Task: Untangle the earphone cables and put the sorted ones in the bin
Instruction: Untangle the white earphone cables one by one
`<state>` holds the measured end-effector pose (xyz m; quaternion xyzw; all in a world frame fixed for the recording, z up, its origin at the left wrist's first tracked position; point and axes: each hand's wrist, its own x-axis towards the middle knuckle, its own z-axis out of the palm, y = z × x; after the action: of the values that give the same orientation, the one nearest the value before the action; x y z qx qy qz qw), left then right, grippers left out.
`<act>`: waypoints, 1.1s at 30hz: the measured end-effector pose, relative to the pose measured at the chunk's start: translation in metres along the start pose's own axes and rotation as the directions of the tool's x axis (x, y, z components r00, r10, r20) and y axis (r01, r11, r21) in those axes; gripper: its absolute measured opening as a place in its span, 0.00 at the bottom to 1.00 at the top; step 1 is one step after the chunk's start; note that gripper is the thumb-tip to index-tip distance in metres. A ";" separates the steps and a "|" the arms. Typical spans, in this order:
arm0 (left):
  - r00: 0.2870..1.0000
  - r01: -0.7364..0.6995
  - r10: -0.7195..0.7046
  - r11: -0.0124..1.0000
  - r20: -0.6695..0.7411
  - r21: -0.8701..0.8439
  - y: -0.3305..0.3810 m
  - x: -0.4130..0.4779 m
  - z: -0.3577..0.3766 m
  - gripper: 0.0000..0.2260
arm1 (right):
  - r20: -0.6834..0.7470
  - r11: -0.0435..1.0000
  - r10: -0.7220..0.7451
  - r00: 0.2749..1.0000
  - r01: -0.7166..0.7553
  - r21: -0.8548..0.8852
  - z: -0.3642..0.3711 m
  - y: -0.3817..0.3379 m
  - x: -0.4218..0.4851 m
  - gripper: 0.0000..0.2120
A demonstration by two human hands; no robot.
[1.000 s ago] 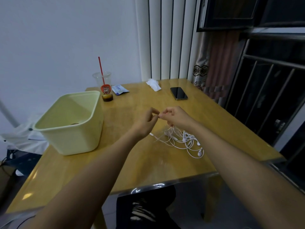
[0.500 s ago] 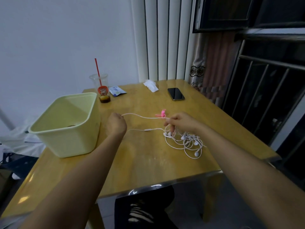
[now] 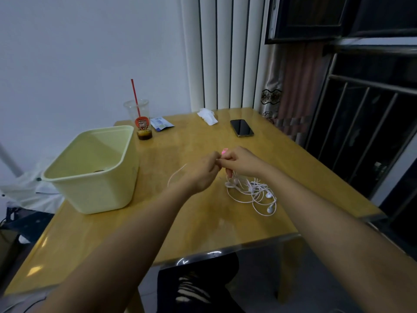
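A tangle of white earphone cables (image 3: pixel 252 193) lies on the wooden table (image 3: pixel 203 222), right of centre. My right hand (image 3: pixel 239 162) grips part of the cables above the heap, with a small pink clip (image 3: pixel 224 151) showing at its fingertips. My left hand (image 3: pixel 203 172) meets it fingertip to fingertip and pinches a white cable strand (image 3: pixel 174 176) that loops out to the left. The pale yellow-green bin (image 3: pixel 94 168) stands on the left of the table, a hand's width from that loop.
Behind the bin stands a plastic cup (image 3: pixel 141 119) with a red straw. A blue packet (image 3: pixel 161 124), a crumpled tissue (image 3: pixel 207 116) and a dark phone (image 3: pixel 241 128) lie along the far side. The table's near edge runs just above my knees.
My left hand had drawn a strand out leftward toward the bin. It has now come back to the right hand, and the strand hangs in a loop.
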<state>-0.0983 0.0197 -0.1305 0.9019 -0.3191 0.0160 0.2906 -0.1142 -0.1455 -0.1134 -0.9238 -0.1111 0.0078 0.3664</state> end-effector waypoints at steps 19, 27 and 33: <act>0.604 0.293 -0.653 0.715 -0.456 -0.635 -0.015 0.006 -0.022 0.13 | -0.003 0.993 0.112 0.994 -0.112 0.029 -0.007 0.029 -0.009 0.10; 0.717 0.134 -0.503 0.780 -0.484 -0.612 -0.026 -0.003 -0.032 0.13 | -0.156 0.999 0.034 0.987 -0.036 -0.006 0.019 0.012 0.009 0.30; 0.611 0.039 -0.507 0.786 -0.608 -0.616 -0.029 -0.016 -0.038 0.10 | 0.093 0.998 0.030 0.995 -0.035 0.059 0.037 0.019 0.016 0.12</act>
<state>-0.0881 0.0672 -0.1174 0.7295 -0.0124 0.2466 0.6379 -0.0988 -0.1306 -0.1524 -0.9126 -0.1124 0.0595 0.3884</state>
